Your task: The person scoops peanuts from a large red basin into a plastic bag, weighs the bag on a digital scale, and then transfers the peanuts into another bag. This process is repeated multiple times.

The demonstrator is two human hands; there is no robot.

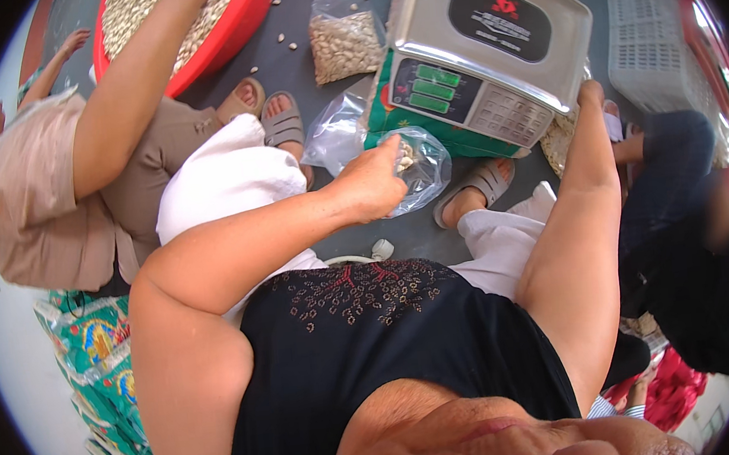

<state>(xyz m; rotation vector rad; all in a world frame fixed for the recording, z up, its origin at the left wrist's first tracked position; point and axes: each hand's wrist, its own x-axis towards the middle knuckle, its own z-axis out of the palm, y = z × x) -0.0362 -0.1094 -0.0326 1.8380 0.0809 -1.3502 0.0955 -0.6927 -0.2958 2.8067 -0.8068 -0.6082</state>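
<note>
My left hand (371, 181) is closed on the rim of a clear plastic bag (431, 178). A few pale nuts (405, 156) lie inside that bag. Over at the right, my right hand (590, 95) reaches down beside the near right corner of a silver weighing scale (568, 32); its fingers are mostly hidden. Below that hand, part of a sack or pile of pale nuts (559, 137) shows. A filled clear bag of nuts (343, 47) stands left of the scale. Another clear plastic bag (334, 130), crumpled, lies just beyond my left hand.
A red tub (253, 20) full of nuts stands at the far left, with a co-worker's arm (124, 101) over it. Loose nuts dot the grey floor. Under the scale is a green package (390, 121). White plastic crates (647, 38) stand far right, near another seated person.
</note>
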